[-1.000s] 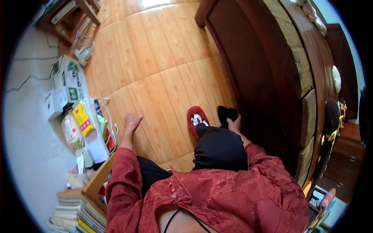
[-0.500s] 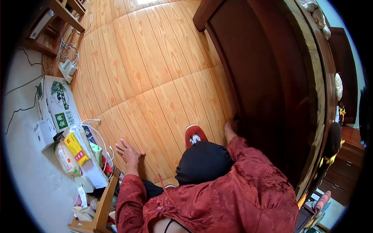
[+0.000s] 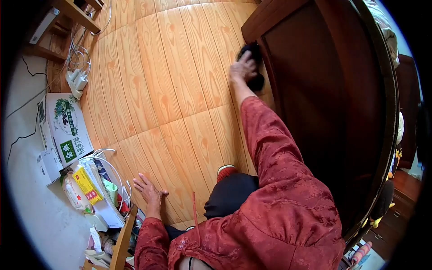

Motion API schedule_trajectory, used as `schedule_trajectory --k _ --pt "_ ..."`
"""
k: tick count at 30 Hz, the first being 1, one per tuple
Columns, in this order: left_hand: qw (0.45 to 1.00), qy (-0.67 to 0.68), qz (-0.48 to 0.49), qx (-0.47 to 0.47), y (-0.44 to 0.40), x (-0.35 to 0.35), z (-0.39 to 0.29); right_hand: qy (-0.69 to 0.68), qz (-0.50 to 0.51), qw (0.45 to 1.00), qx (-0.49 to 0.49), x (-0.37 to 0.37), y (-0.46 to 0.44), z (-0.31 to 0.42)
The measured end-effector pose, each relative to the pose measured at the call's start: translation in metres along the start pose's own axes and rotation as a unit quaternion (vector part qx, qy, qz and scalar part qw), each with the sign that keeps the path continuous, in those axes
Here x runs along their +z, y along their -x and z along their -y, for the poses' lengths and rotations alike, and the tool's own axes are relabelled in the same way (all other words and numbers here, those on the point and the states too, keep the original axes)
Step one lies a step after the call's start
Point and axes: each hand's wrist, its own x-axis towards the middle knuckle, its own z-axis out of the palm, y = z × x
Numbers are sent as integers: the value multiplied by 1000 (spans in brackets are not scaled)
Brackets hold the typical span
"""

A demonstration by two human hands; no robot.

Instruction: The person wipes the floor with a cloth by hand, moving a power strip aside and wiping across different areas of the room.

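My right hand [image 3: 243, 68] is on a black cloth-like item [image 3: 255, 82] on the wood-patterned floor [image 3: 171, 72], beside the foot of the dark wooden bed frame [image 3: 310, 85]. Some blur covers its fingers, which press on the black item. My left hand [image 3: 150, 192] has its fingers spread low over the floor or resting on it, near the white cables, and holds nothing. A red shoe [image 3: 226, 172] shows past my dark-clad knee [image 3: 231, 193].
Along the left wall stand a printed carton [image 3: 69, 128], a small white box [image 3: 48, 166], a yellow packet [image 3: 87, 184] and a wooden shelf edge [image 3: 122, 243]. A power strip [image 3: 76, 83] with tangled cables lies by a wooden stool [image 3: 74, 13].
My right hand has moved from beside my knee far forward along the bed frame with the black item. My left hand has opened out and gone down toward the floor.
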Motion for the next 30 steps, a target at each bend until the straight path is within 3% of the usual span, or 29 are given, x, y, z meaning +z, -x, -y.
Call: schedule_trajectory --k 4,6,7,9,10,11,14,16,17,19,20,21,24,28,30 --pt "1000 -15 1 -12 3 -10 -9 -88 56 959 -262 -15 18 33" --pt "1000 -14 -8 -12 4 -6 -6 -265 95 917 -283 -20 2 34" --pt "1000 -11 -5 -14 5 -4 -5 -361 29 898 -248 -21 4 31" --pt "1000 -7 2 -21 5 -8 -6 -444 28 879 -172 -53 13 11" --pt "1000 -9 9 -25 5 -10 -7 -452 83 885 -73 -92 35 2" --pt "999 -12 15 -30 5 -11 -8 -463 67 880 -82 -88 40 -23" --pt "999 -23 19 -36 6 -16 -11 -418 82 903 -59 -99 91 -96" --pt "999 -34 22 -36 7 -16 -12 -257 94 956 -101 -72 118 -162" --pt "998 -40 24 -38 6 -17 -12 -136 156 973 -102 -73 141 -182" --pt "998 -44 13 -35 2 -7 -5 -40 210 970 -116 -66 154 -190" --pt "999 -41 12 -33 4 -8 -4 -2 222 968 -112 -72 163 -180" --pt "999 -39 13 -31 6 -11 -6 -59 247 967 13 -68 156 -161" --pt "999 -30 2 -26 5 -11 -7 1 174 968 -181 -55 148 -90" --pt "1000 -11 -10 -13 8 -11 -5 -32 171 942 -287 -34 111 26" --pt "1000 -9 -20 -9 5 -9 -3 -200 180 909 -317 16 69 53"
